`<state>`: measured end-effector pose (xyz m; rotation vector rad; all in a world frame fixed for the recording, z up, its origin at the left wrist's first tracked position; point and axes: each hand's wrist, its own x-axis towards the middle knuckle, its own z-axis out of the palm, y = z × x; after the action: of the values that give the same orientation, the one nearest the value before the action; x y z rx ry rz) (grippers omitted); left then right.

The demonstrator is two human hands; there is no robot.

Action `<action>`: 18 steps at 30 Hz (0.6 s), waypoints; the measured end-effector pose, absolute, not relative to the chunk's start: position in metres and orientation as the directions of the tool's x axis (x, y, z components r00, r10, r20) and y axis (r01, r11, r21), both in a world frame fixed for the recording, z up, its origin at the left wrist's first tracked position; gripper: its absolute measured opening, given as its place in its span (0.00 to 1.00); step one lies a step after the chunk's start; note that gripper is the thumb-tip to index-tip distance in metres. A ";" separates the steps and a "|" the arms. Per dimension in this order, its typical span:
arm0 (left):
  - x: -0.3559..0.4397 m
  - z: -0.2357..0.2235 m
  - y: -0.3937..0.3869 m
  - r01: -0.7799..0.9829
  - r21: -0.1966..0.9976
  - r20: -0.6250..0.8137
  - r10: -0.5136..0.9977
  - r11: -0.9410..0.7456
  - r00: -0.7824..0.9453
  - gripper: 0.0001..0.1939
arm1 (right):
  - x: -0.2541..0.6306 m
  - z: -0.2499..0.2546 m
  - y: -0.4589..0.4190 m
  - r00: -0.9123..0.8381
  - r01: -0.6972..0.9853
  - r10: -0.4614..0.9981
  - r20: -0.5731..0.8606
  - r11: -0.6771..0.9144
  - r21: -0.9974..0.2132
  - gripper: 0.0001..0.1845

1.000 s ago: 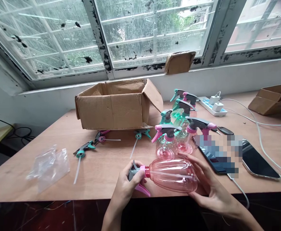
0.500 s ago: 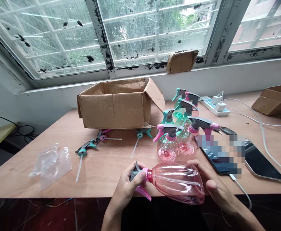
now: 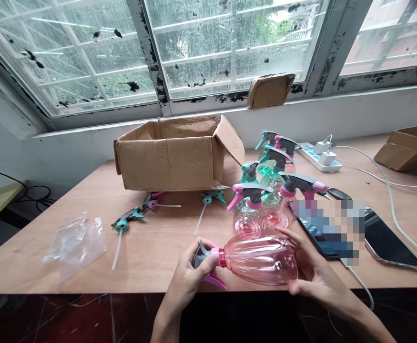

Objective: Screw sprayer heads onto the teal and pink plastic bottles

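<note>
A clear pink spray bottle (image 3: pixel 260 261) lies on its side in the air near the table's front edge, its base pointing right. My left hand (image 3: pixel 190 269) is closed around its grey and pink trigger head, thumb over the pink collar. At the other end my right hand (image 3: pixel 310 267) grips the base, thumb below and fingers behind. Just beyond stand several assembled spray bottles; a pink one (image 3: pixel 248 224) is closest. Loose trigger heads with thin tubes lie to the left: a green one (image 3: pixel 122 225), a pink one (image 3: pixel 153 204) and another green one (image 3: pixel 207 201).
An open cardboard box (image 3: pixel 167 164) sits at the back of the table. Clear plastic bags (image 3: pixel 81 250) lie at left. To the right are a charging phone (image 3: pixel 315 236), a second phone (image 3: pixel 390 243), a power strip (image 3: pixel 319 159), cables and a smaller box (image 3: pixel 408 147).
My right hand has closed onto the bottle's base, with its thumb now against it. The base end has risen slightly and shifted left. My left hand keeps its hold.
</note>
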<state>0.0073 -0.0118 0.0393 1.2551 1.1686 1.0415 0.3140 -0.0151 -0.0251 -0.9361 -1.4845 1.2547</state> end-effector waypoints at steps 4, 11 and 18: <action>0.002 0.036 -0.013 0.100 0.994 -0.068 0.980 0.050 0.187 0.19 | 0.309 -0.010 -0.013 -0.300 -0.001 0.934 0.194 0.203 -0.979 0.61; -0.003 0.029 -0.013 0.124 0.990 -0.103 0.960 0.073 0.261 0.21 | 0.311 -0.006 -0.016 -0.310 -0.050 0.931 0.194 0.188 -0.981 0.39; 0.007 0.038 -0.011 -0.089 0.985 -0.131 0.979 0.146 0.154 0.19 | 0.310 -0.022 -0.020 -0.297 -0.046 0.896 0.331 0.333 -0.942 0.61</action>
<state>0.0067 -0.0113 0.0376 1.1015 1.0911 1.0456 0.3101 -0.0204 -0.0217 -0.7924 -1.5744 1.1545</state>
